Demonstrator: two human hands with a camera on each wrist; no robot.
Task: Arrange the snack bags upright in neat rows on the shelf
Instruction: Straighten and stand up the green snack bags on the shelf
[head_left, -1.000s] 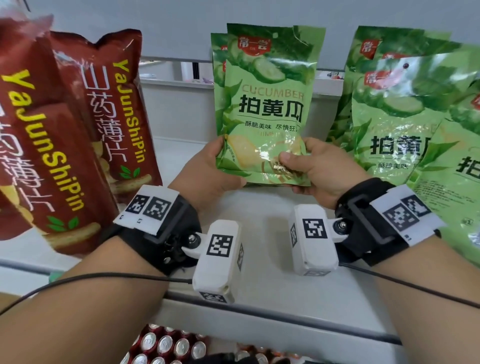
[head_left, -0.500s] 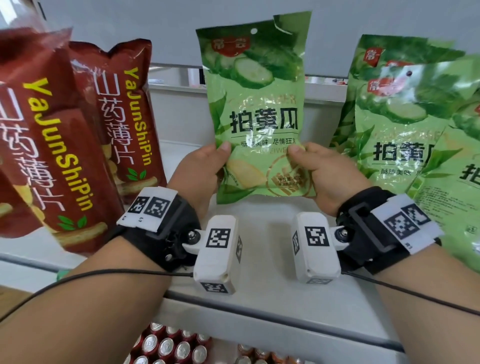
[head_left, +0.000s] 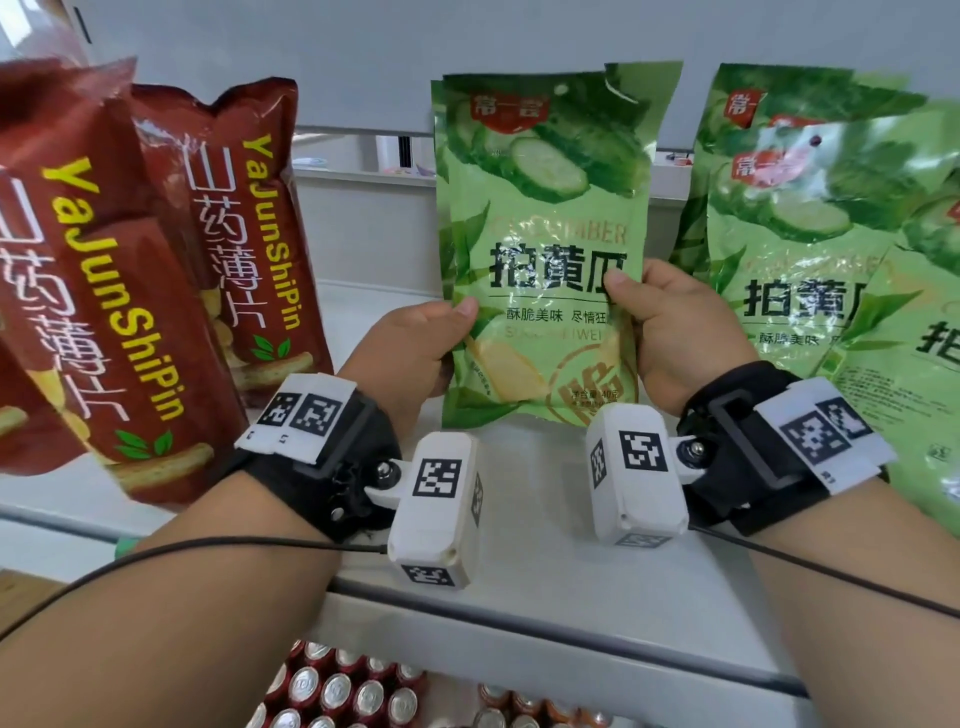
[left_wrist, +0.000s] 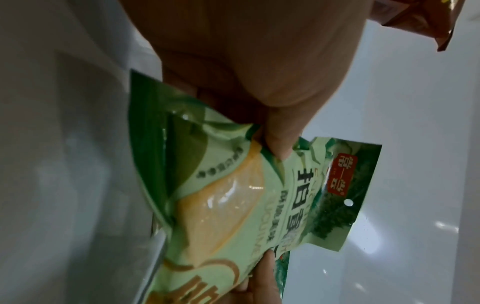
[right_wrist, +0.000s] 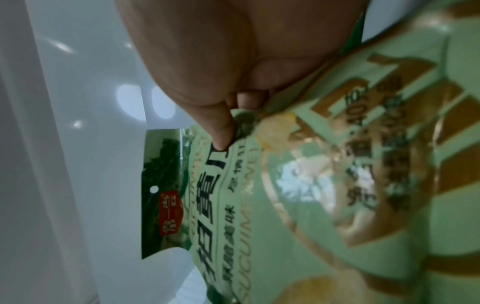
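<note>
A green cucumber snack bag (head_left: 545, 260) stands upright at the middle of the white shelf (head_left: 519, 571), its bottom edge on the shelf. My left hand (head_left: 415, 353) pinches its lower left edge, thumb on the front. My right hand (head_left: 670, 322) pinches its right edge, thumb on the front. A second green bag (head_left: 439, 171) peeks out right behind it. The left wrist view shows the bag (left_wrist: 233, 205) under my left thumb (left_wrist: 280, 142). In the right wrist view my thumb (right_wrist: 221, 127) presses the bag's front (right_wrist: 337, 195).
Tall red YaJunShiPin bags (head_left: 104, 291) stand at the left, one further back (head_left: 244, 228). Several green cucumber bags (head_left: 810, 208) lean at the right. Drink cans (head_left: 343, 691) fill the level below the shelf edge. A white wall is behind.
Both hands brought the green bag from a lifted, tilted position down to stand upright on the shelf, in front of the second green bag. My right thumb sits higher on the bag.
</note>
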